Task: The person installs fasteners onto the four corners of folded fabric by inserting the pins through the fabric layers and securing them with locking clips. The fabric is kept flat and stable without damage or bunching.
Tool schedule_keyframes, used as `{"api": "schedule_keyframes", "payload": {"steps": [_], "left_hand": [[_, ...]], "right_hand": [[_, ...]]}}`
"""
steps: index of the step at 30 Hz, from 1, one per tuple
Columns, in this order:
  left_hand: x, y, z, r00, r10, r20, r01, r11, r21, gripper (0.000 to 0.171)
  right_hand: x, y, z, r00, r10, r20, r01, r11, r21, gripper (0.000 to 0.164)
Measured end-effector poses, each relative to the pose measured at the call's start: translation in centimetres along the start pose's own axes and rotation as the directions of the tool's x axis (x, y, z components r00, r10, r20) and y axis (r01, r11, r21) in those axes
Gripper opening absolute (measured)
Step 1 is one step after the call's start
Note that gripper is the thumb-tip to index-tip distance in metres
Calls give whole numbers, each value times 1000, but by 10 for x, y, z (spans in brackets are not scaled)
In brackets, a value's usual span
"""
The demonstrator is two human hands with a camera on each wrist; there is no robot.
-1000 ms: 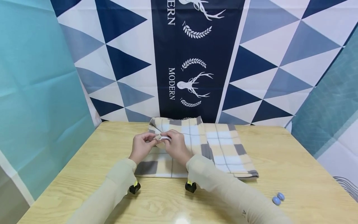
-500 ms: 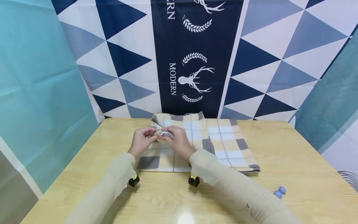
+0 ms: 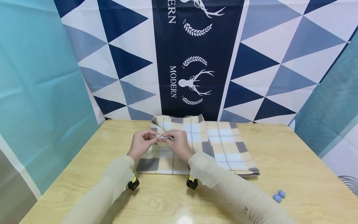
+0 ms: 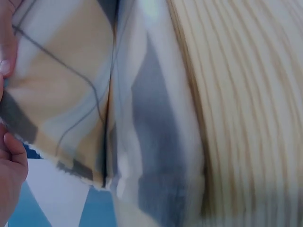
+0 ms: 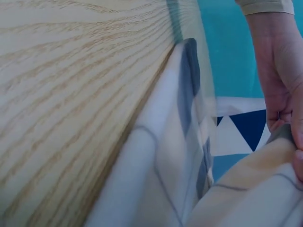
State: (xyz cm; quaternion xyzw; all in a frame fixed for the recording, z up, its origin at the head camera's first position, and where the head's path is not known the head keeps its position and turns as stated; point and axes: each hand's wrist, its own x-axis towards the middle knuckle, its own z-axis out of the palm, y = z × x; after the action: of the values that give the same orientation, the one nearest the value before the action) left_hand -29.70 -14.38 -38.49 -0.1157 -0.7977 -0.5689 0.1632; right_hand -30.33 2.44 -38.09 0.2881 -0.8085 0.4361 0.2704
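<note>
A plaid fleece blanket (image 3: pixel 193 133) in beige, white and grey lies folded in uneven layers on the wooden table. Over its left part, my left hand (image 3: pixel 140 144) pinches the raised edge of the upper layer between thumb and fingers. Close to its right, my right hand (image 3: pixel 179 144) pinches the same edge. A small beige bunch of fabric shows between the two sets of fingertips. In the left wrist view the lifted blanket layer (image 4: pixel 61 90) hangs from the fingers, above a lower fold. Some fingers are cut off at the edges of both wrist views.
Two small blue oval objects (image 3: pixel 279 196) lie at the right front of the wooden table (image 3: pixel 159 202). Behind the table hangs a patterned curtain (image 3: pixel 190 62), and a teal cloth (image 3: pixel 42 93) closes off the left side.
Both hands keep their pinch on the blanket edge, with small finger movements. The strip between them looked more turned up half a second ago and lies flatter now. The head view shifted slightly.
</note>
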Motion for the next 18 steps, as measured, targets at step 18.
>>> {"api": "schedule_keyframes", "payload": {"steps": [18], "left_hand": [[-3, 3, 16, 977, 135, -167, -110, 982, 151, 10]], "right_hand": [[7, 4, 2, 998, 43, -53, -45, 998, -33, 5]]}}
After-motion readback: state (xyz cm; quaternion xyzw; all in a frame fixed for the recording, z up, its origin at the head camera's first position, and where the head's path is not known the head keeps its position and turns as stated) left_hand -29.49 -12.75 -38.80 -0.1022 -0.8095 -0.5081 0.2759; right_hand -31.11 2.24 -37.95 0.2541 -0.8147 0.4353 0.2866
